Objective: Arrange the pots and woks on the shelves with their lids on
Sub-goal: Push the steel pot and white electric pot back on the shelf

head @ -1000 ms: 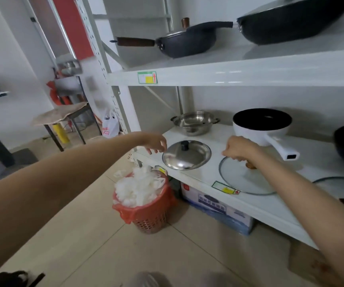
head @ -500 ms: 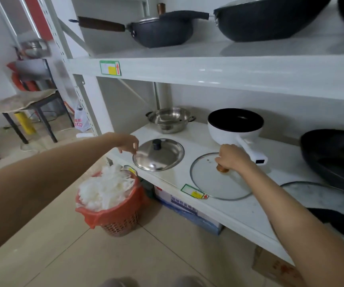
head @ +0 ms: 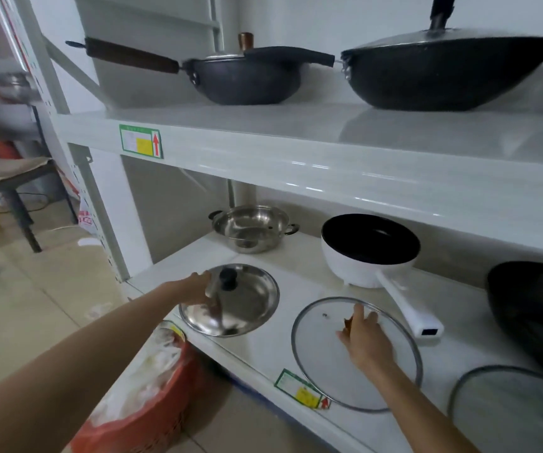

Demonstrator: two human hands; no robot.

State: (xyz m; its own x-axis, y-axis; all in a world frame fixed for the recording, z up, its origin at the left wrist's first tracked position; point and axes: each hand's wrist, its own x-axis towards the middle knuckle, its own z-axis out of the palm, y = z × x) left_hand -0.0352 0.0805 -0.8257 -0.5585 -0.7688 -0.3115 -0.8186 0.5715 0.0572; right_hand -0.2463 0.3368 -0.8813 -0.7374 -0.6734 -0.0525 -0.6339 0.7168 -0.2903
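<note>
Head view: left hand (head: 194, 289) rests fingers on the steel lid (head: 230, 300) rim, near-left on the lower shelf (head: 283, 348). Right hand (head: 363, 341) pinches the glass lid (head: 355, 354) knob. Steel pot (head: 252, 227) and white pan (head: 369, 250) sit behind, uncovered.

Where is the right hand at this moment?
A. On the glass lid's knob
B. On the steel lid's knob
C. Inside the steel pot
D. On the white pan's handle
A: the right hand sits over the brown knob of the glass lid, which lies flat on the lower shelf.
</note>
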